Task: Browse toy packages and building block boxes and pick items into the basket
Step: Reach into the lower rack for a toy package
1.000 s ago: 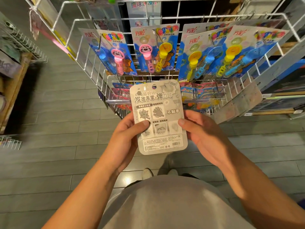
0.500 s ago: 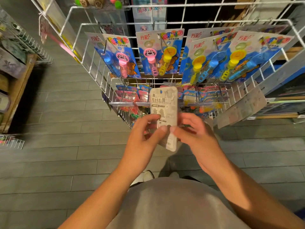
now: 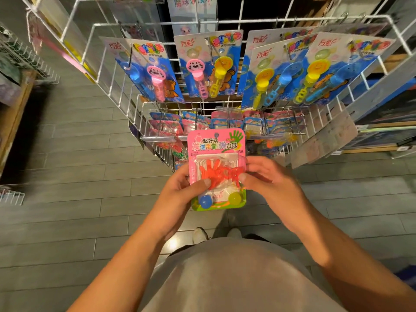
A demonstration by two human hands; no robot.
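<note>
- Item under inspection: a pink toy package [image 3: 216, 163], held front-side up at chest level, in front of the white wire rack [image 3: 144, 104] and above the grey plank floor [image 3: 78, 176].
- Left hand [image 3: 180, 194]: grasping the package's left edge, thumb pressed on the clear blister.
- Right hand [image 3: 267, 179]: grasping the right edge, fingertips [image 3: 244, 176] on the blister beside the orange sticky hands [image 3: 216, 173].
- Contents visible: a blue ball [image 3: 204, 202] and a yellow ball [image 3: 235, 198] at the bottom corners.
- Bubble wand cards [image 3: 207, 64] hang on the rack's upper hooks, well apart from the held package.
- No basket is in view.
- Judgement: browsing step in hand. To do it well, hold by the card edges, avoid crushing the blister, keep it level for reading, then free one hand before lowering it into the basket.
</note>
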